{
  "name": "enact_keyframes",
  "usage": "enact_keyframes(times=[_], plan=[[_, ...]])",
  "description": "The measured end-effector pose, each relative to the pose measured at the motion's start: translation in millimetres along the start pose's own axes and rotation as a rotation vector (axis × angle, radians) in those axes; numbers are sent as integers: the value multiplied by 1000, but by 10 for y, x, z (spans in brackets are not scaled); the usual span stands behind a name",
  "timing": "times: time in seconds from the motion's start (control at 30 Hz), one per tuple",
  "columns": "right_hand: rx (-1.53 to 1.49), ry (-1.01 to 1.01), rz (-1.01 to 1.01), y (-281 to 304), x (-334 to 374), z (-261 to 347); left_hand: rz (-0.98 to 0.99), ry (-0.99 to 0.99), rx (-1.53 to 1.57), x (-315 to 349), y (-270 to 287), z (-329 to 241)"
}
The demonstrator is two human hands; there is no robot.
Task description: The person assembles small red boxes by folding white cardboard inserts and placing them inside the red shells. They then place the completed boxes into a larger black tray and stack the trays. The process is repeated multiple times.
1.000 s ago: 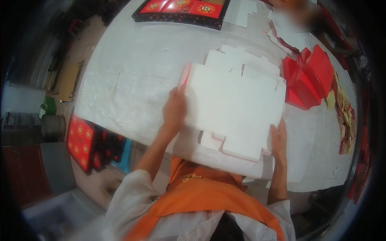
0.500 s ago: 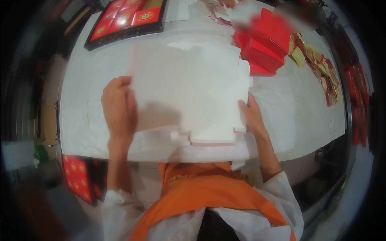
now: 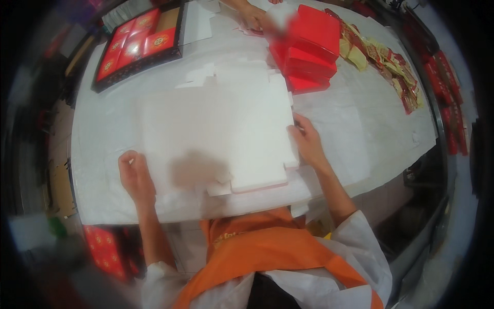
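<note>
A flat white cardboard box blank [image 3: 257, 139] with notched edges and flaps lies in front of me, at the near part of the table. Its left part is blurred, and a dark shadow falls across it. My left hand [image 3: 136, 177] is closed, fingers curled, at the blank's left edge; the exact grip is hard to see. On the right edge, my right hand [image 3: 310, 141] pinches the cardboard between thumb and fingers. Beyond the right hand stand stacked red boxes [image 3: 311, 49].
At the far left is a black-rimmed tray [image 3: 136, 67] of red boxes with one bare compartment. Gold and red wrappers [image 3: 386, 62] lie along the right. Another person's hand [image 3: 252, 18] is at the far edge. White paper covers the table [image 3: 355, 144].
My left hand has moved left and nearer to me, and the blank's left part has shifted left with it. My right hand stays at the right edge. The whole view has shifted a little.
</note>
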State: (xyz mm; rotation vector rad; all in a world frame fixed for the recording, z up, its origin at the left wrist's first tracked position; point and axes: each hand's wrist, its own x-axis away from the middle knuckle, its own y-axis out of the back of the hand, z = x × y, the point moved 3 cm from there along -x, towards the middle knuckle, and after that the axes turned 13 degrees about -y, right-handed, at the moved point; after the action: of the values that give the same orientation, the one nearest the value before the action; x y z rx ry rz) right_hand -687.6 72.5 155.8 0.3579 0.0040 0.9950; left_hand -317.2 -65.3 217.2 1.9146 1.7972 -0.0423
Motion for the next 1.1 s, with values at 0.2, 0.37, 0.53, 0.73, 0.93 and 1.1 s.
enact_keyframes(times=[0.2, 0.37, 0.53, 0.73, 0.93, 1.1], plan=[[142, 31, -84, 42, -92, 68, 371, 338, 333, 8, -147, 66], [-103, -124, 15, 84, -101, 293, 443, -344, 83, -80, 197, -17], [-7, -129, -6, 106, -52, 253, 427, 316, 512, 304, -125, 590], [-49, -13, -48, 168, 126, 405, 595, -192, 39, 376, -53, 414], [199, -45, -34, 202, 81, 236, 595, -436, -449, 447, -3, 591], [355, 237, -44, 158, 93, 277, 610, 60, 92, 320, -182, 265]])
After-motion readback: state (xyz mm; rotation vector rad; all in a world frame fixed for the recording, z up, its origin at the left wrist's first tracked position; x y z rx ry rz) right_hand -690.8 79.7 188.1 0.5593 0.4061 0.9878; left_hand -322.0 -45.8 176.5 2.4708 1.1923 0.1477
